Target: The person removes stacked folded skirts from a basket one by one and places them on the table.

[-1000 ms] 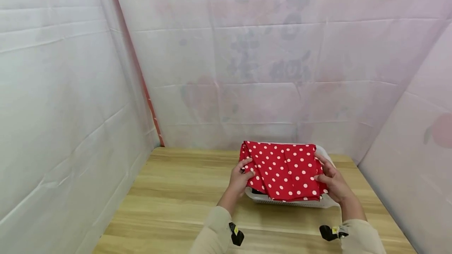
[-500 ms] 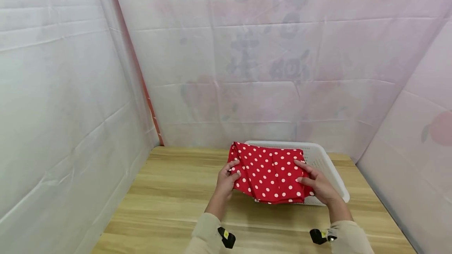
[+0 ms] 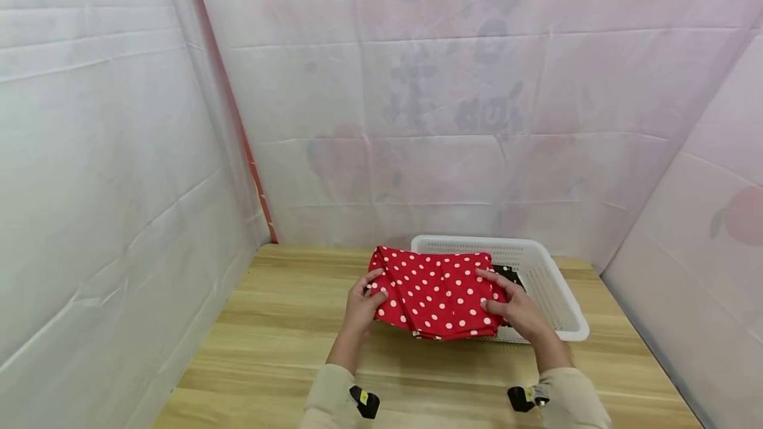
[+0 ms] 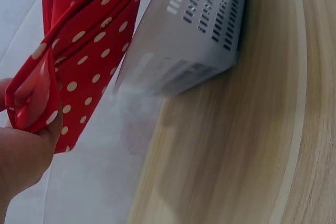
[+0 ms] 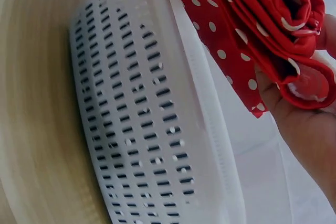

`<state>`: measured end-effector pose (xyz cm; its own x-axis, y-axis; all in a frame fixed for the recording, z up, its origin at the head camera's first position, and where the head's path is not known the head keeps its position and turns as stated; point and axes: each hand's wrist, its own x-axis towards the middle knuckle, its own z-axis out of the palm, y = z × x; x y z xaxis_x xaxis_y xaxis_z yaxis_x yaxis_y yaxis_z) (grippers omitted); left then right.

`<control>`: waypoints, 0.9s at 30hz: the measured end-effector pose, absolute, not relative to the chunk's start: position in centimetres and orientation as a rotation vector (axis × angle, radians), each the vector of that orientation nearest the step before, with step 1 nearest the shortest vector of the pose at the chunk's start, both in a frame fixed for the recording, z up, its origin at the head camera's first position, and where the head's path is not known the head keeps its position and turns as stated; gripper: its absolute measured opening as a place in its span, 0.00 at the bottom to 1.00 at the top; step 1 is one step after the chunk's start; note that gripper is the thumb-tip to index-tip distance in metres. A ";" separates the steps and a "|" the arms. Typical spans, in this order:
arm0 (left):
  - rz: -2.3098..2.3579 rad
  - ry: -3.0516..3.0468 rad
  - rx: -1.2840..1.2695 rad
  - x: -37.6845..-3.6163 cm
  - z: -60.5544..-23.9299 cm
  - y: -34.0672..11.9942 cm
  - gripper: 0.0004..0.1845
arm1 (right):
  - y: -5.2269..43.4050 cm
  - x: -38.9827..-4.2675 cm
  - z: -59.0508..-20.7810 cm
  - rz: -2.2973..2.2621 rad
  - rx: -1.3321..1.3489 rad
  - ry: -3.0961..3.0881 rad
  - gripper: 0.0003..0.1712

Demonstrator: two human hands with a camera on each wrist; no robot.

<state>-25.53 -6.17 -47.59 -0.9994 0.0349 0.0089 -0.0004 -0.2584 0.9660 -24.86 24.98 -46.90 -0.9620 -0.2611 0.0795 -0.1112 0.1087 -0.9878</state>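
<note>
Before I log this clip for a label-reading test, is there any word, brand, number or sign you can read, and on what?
None can be read.
Red white-dotted folded cloth, held by both hands: dots only, no text.
White slotted plastic basket: no label shows.
Pale backdrop sheet: faint flower-like shapes, no legible writing.
Yellow tags on the wrist straps: too small.

There is one folded red polka-dot cloth [image 3: 438, 293], one white perforated plastic basket [image 3: 545, 280], one wooden table [image 3: 286, 349], two hands and two beige sleeves. A dark item in the basket is unclear.
</note>
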 end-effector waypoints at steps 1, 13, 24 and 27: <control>2.482 1.892 0.041 -25.7 -47.9 -6.5 0.25 | 24.8 -24.9 -47.0 -2.009 -0.366 2.228 0.35; 2.553 1.989 -0.023 -26.6 -49.2 -10.2 0.24 | 21.4 -25.6 -47.4 -2.101 -0.359 2.151 0.33; 2.464 2.065 -0.114 -26.6 -50.3 -13.8 0.26 | 18.5 -26.1 -48.2 -1.991 -0.467 2.161 0.35; 2.451 2.101 -0.153 -26.7 -50.5 -14.9 0.24 | 17.3 -26.5 -48.3 -2.012 -0.454 2.185 0.34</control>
<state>-26.73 -14.87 -50.54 -0.9915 -0.1291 -0.0132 0.0067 -0.1524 0.9883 -26.47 17.27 -48.29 -0.9453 -0.3098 0.1021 -0.1273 0.0623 -0.9899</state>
